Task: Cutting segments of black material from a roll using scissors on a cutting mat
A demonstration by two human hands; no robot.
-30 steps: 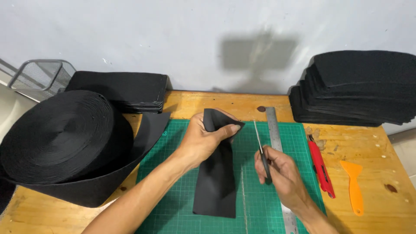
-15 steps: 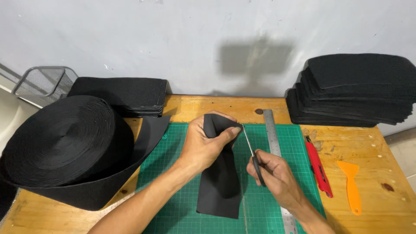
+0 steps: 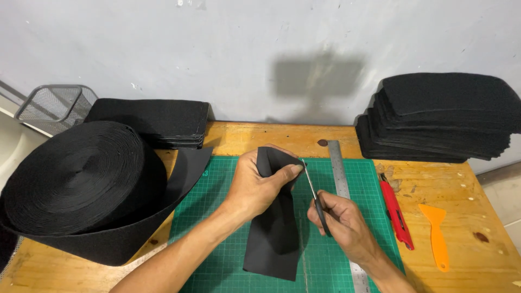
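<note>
**A:** Black fabric strip (image 3: 273, 228) lying lengthwise on the green cutting mat (image 3: 217, 217), top end lifted off it and folded over. Pinched there by the left hand (image 3: 255, 187), thumb on the front face, fingers curled round behind. Closed tight on the cloth, not loose.

**B:** And the right hand (image 3: 342, 225)?

**A:** Fisted round the handles of small scissors (image 3: 315, 198), thin blades pointing up-left, tips right at the strip's upper right corner beside the left thumb. Can't tell how far apart the blades sit, too thin to read.

**B:** Room around it?

**A:** Steel ruler (image 3: 343, 201) just beside the right hand, running down the mat, partly covered by the wrist. Red utility knife (image 3: 396, 211) and orange plastic scraper (image 3: 434, 233) further right on bare wooden bench (image 3: 467, 184), well apart from both hands. Big roll of black webbing (image 3: 76, 179) on the left, loose tail overlapping the mat's left edge. Stacks of cut black pieces (image 3: 450, 116) back right, another stack (image 3: 152, 122) back left near a wire mesh basket (image 3: 54, 106). Open mat below the strip's lower end and left of it.
</note>
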